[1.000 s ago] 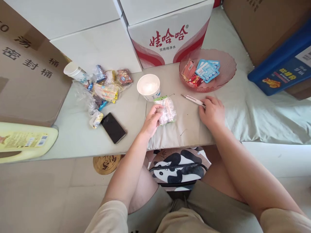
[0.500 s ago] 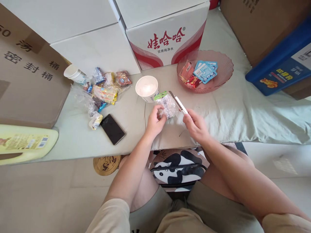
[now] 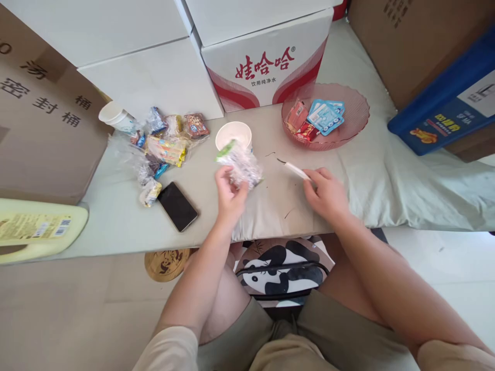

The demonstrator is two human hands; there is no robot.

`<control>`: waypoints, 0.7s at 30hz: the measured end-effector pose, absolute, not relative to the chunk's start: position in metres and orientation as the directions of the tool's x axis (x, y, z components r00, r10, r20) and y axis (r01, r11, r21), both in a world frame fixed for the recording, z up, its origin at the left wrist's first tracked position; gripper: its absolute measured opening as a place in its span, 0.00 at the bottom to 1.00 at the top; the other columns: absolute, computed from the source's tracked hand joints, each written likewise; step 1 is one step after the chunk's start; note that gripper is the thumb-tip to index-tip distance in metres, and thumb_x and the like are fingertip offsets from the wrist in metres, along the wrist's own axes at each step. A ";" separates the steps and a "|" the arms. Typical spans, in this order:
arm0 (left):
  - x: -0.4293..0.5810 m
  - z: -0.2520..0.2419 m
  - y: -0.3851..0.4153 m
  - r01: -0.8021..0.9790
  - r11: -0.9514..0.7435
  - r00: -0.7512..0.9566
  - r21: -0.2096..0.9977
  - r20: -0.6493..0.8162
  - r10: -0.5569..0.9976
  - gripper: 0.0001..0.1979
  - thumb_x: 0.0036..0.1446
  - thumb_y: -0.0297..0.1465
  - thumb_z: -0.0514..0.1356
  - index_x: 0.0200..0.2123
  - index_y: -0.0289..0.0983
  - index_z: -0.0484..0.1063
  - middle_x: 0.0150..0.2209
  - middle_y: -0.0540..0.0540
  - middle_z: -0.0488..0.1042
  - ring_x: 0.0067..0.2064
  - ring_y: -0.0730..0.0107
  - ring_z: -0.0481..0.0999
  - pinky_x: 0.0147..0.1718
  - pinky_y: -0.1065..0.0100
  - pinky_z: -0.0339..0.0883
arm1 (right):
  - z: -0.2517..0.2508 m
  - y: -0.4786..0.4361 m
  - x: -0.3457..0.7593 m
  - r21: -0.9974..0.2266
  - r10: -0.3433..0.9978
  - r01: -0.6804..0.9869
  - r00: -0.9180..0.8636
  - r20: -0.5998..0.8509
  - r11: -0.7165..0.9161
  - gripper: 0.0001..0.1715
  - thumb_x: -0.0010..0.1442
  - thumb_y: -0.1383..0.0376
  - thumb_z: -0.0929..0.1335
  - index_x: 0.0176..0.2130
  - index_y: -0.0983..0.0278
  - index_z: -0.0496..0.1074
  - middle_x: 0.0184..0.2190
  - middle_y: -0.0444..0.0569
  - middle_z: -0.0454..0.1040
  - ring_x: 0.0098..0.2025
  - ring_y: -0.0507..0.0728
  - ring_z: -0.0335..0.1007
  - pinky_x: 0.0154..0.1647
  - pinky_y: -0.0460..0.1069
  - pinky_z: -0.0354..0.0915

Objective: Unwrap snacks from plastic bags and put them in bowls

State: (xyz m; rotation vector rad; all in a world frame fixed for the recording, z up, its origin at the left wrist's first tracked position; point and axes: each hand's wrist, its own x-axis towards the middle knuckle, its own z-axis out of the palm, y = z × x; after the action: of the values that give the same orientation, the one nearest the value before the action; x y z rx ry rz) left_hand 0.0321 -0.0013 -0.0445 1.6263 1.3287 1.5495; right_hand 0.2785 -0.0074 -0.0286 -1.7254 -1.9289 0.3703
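Pinched in my left hand [image 3: 231, 198] is a crinkled clear plastic packet [image 3: 244, 166] with a green strip along its top, slightly smeared by motion. It overlaps the front rim of a white paper bowl [image 3: 233, 133] standing on the cloth. My right hand [image 3: 325, 191] grips a white-handled utility knife [image 3: 297, 170], its dark blade out and pointing left toward the packet, with a gap between them. A few thin dark shreds [image 3: 289, 212] lie on the cloth between my hands.
Beyond the knife sits a pink glass bowl [image 3: 358, 126] holding blue and red sachets. Left are wrapped snacks [image 3: 166, 149], stacked paper cups [image 3: 116, 117] and a phone [image 3: 178, 206]. White cartons [image 3: 266, 72] line the back; a blue container [image 3: 436, 118] stands at right.
My left hand has carried the packet leftward, over the front of the paper bowl. My right hand has drawn right and slightly down with the knife, widening the gap between blade and packet.
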 end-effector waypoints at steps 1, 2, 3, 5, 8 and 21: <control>0.040 -0.048 -0.006 0.240 -0.381 -0.101 0.893 0.413 0.905 0.30 0.61 0.46 0.61 0.60 0.51 0.50 0.50 0.44 0.67 0.47 0.67 0.75 0.45 0.65 0.71 | -0.029 -0.004 0.281 -0.487 0.981 0.866 -0.024 0.195 0.118 0.22 0.65 0.61 0.61 0.51 0.61 0.76 0.42 0.56 0.74 0.38 0.62 0.71 0.34 0.53 0.64; 0.049 -0.050 -0.010 0.196 -0.375 -0.061 0.906 0.393 0.918 0.33 0.60 0.45 0.62 0.62 0.52 0.47 0.51 0.43 0.67 0.47 0.67 0.76 0.45 0.63 0.72 | -0.030 -0.002 0.283 -0.451 0.980 0.887 -0.004 0.200 0.095 0.21 0.64 0.61 0.61 0.51 0.61 0.76 0.42 0.57 0.73 0.39 0.63 0.71 0.35 0.54 0.64; 0.057 -0.053 -0.013 0.166 -0.356 -0.018 0.920 0.363 0.931 0.36 0.60 0.44 0.62 0.64 0.53 0.43 0.52 0.43 0.67 0.45 0.67 0.77 0.45 0.62 0.73 | -0.031 0.000 0.284 -0.422 0.976 0.903 0.014 0.218 0.081 0.21 0.63 0.62 0.62 0.51 0.61 0.76 0.42 0.57 0.73 0.40 0.64 0.70 0.37 0.55 0.64; 0.068 -0.056 -0.018 0.164 -0.304 0.065 0.939 0.297 0.953 0.39 0.59 0.41 0.63 0.66 0.53 0.42 0.52 0.43 0.67 0.42 0.69 0.77 0.43 0.62 0.74 | -0.033 0.001 0.283 -0.395 0.955 0.915 0.044 0.293 0.079 0.22 0.61 0.64 0.62 0.52 0.62 0.75 0.44 0.59 0.73 0.44 0.67 0.70 0.41 0.59 0.64; 0.065 -0.054 -0.016 0.271 -0.287 0.120 0.919 0.264 0.957 0.33 0.55 0.37 0.66 0.61 0.47 0.56 0.50 0.44 0.68 0.47 0.64 0.76 0.49 0.59 0.72 | -0.036 -0.001 0.279 -0.461 0.921 0.862 -0.016 0.389 0.210 0.25 0.59 0.68 0.61 0.53 0.63 0.73 0.47 0.59 0.74 0.48 0.67 0.69 0.47 0.61 0.65; 0.038 -0.028 0.004 0.255 -0.033 -0.202 0.966 0.087 0.976 0.11 0.62 0.41 0.59 0.35 0.40 0.68 0.31 0.51 0.71 0.28 0.75 0.73 0.26 0.73 0.68 | -0.033 -0.016 0.250 -0.616 0.835 0.566 -0.411 0.366 0.548 0.20 0.59 0.67 0.63 0.50 0.59 0.73 0.51 0.55 0.75 0.53 0.63 0.71 0.54 0.59 0.65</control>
State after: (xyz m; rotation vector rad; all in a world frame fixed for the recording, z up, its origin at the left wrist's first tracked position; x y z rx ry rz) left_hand 0.0383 0.0038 -0.0281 1.3348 1.5299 1.2829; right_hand 0.2498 -0.0164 -0.0330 -1.1233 -2.1305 0.5306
